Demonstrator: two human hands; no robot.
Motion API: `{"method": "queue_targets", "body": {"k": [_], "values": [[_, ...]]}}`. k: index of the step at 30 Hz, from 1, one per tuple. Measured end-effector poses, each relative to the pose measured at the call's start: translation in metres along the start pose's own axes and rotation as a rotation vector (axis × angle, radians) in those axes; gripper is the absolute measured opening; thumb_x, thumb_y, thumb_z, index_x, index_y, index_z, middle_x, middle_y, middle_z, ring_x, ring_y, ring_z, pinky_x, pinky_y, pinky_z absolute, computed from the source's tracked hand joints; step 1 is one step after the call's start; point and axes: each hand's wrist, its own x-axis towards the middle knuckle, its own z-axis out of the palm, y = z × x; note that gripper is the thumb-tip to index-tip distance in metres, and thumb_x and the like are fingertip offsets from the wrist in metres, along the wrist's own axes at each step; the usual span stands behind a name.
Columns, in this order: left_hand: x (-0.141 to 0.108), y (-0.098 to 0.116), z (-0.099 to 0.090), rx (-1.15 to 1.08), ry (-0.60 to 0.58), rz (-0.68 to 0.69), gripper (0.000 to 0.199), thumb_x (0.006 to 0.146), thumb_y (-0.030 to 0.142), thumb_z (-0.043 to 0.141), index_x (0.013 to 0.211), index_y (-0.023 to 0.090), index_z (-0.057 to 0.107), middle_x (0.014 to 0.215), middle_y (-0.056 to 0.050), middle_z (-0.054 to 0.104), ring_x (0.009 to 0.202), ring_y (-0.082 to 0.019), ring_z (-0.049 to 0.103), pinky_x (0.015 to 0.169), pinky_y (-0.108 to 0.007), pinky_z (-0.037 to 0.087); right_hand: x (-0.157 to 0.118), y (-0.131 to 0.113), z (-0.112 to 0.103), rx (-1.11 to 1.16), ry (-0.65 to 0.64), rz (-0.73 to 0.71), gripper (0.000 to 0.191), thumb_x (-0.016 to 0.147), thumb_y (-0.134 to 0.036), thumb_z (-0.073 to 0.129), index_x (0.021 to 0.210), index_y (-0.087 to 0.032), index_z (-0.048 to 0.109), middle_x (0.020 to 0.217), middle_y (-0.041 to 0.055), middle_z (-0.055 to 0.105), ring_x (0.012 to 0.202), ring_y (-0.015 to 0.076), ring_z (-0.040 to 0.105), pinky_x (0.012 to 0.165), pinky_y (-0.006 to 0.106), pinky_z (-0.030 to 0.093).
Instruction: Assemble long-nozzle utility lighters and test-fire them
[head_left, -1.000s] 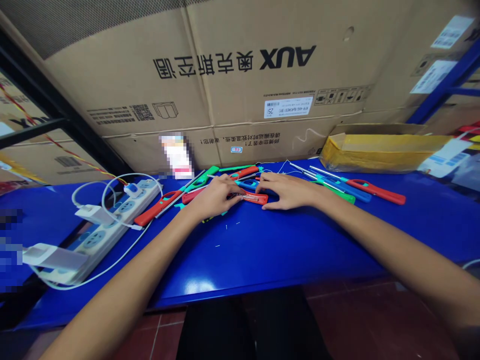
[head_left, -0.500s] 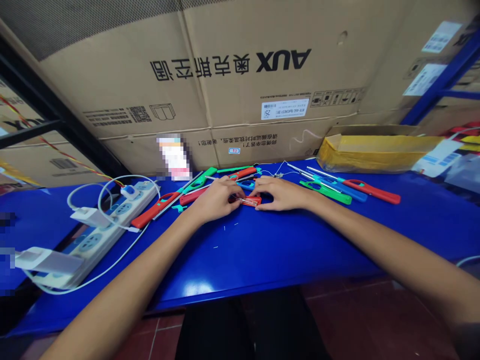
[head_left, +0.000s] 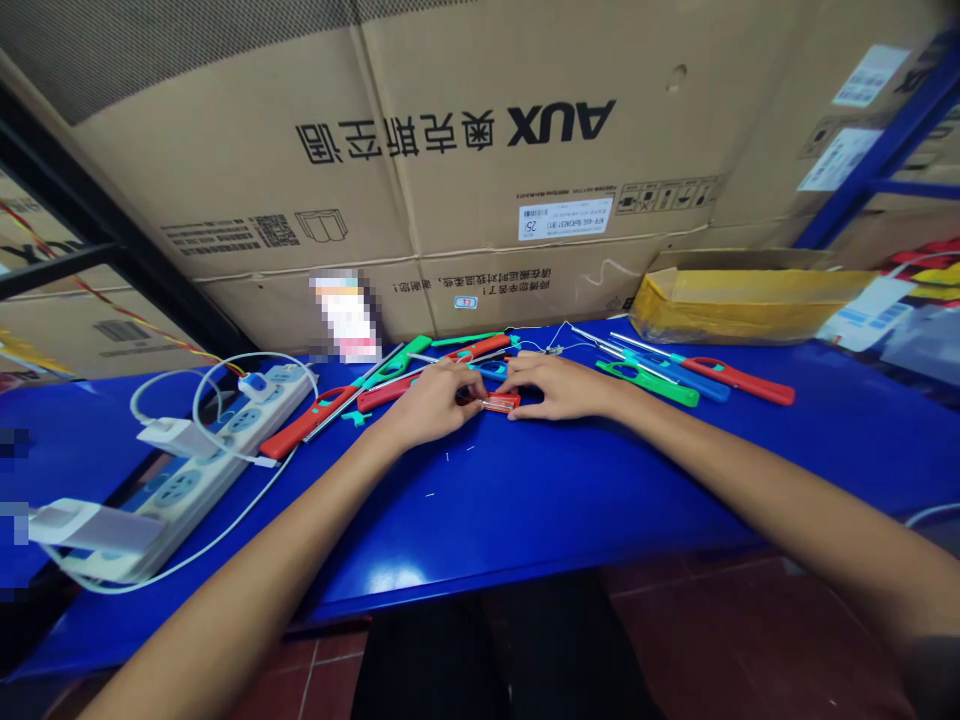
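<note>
Several long utility lighters with red, green and blue plastic handles lie scattered on the blue table (head_left: 540,510). My left hand (head_left: 427,405) and my right hand (head_left: 551,388) meet at the middle, their fingertips on a red lighter handle (head_left: 501,402) with a metal strip along it. The hands hide most of that handle. A red lighter (head_left: 304,422) and a green one (head_left: 397,362) lie left of my left hand. Right of my right hand are a green lighter (head_left: 646,384), a blue one (head_left: 697,385) and a red one (head_left: 739,381).
A white power strip (head_left: 202,460) with white plugs and looped cables (head_left: 225,400) lies at the table's left. Large cardboard cartons (head_left: 450,200) stand along the back. A yellow-taped box (head_left: 750,305) sits back right. Tiny metal pieces (head_left: 448,456) lie near the front.
My hands have drawn closer together over the red handle, covering more of it. The whole scene has shifted slightly, as my head has moved a little.
</note>
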Motion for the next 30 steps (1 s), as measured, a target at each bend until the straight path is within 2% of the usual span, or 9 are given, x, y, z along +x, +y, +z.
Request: {"method": "queue_targets", "body": {"k": [6, 12, 19, 26, 30], "values": [[0.001, 0.001, 0.000, -0.016, -0.002, -0.011, 0.006, 0.090, 0.017, 0.071, 0.090, 0.021, 0.075, 0.093, -0.002, 0.078, 0.095, -0.024, 0.070, 0.094, -0.041, 0.048, 0.000, 0.000, 0.000, -0.020, 0.000, -0.001, 0.032, 0.100, -0.042, 0.073, 0.123, -0.021, 0.079, 0.121, 0.0125, 0.073, 0.116, 0.0290, 0.064, 0.104, 0.046, 0.051], [0.003, -0.002, 0.005, -0.077, 0.025, -0.076, 0.006, 0.088, 0.017, 0.073, 0.083, 0.020, 0.075, 0.086, -0.002, 0.077, 0.086, -0.023, 0.070, 0.085, -0.038, 0.049, 0.000, 0.003, 0.001, 0.007, 0.008, -0.021, 0.030, 0.098, -0.043, 0.075, 0.121, -0.024, 0.080, 0.115, 0.0095, 0.074, 0.113, 0.0275, 0.064, 0.102, 0.044, 0.051], [0.001, -0.003, 0.004, 0.004, -0.003, -0.016, 0.007, 0.094, 0.023, 0.071, 0.092, 0.021, 0.077, 0.095, -0.005, 0.078, 0.098, -0.026, 0.070, 0.096, -0.043, 0.049, 0.000, 0.001, 0.001, 0.009, 0.009, -0.008, 0.030, 0.099, -0.042, 0.075, 0.124, -0.025, 0.080, 0.119, 0.0101, 0.074, 0.116, 0.0284, 0.064, 0.104, 0.045, 0.051], [0.000, -0.006, -0.002, -0.043, -0.056, -0.032, 0.011, 0.092, 0.028, 0.076, 0.100, 0.022, 0.080, 0.100, -0.004, 0.081, 0.093, -0.023, 0.072, 0.086, -0.035, 0.052, 0.000, 0.000, -0.001, -0.001, -0.009, 0.008, 0.031, 0.098, -0.041, 0.075, 0.123, -0.024, 0.080, 0.119, 0.0110, 0.073, 0.117, 0.0290, 0.064, 0.103, 0.045, 0.051], [0.000, -0.010, -0.011, -0.047, -0.122, -0.013, 0.023, 0.089, 0.028, 0.077, 0.111, 0.023, 0.082, 0.108, -0.005, 0.082, 0.099, -0.024, 0.074, 0.090, -0.036, 0.054, 0.000, -0.001, -0.003, -0.012, -0.011, -0.013, 0.034, 0.099, -0.043, 0.074, 0.127, -0.025, 0.079, 0.115, 0.0103, 0.073, 0.118, 0.0292, 0.062, 0.102, 0.044, 0.051]]}}
